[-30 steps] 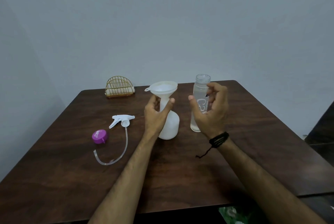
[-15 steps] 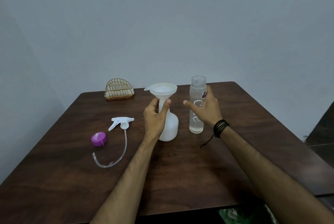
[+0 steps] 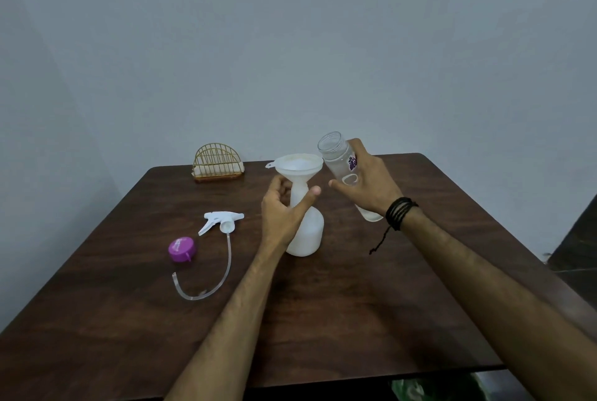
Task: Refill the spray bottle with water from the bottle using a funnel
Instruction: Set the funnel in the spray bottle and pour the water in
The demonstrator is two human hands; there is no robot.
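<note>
Fingers of the right hand are wrapped mid-body round the clear, smooth, seemingly slippery water bottle, tilted towards the white plastic funnel, whose light stem is pinched by the left hand.

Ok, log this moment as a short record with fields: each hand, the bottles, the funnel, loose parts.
left hand: grips the neck of the spray bottle, under the funnel
right hand: holds the water bottle, lifted and tilted toward the funnel
funnel: seated in the spray bottle's neck, upright
water bottle: uncapped, no stream visible
spray head: lying on the table, tube attached
purple cap: on the table, beside the spray head
</note>
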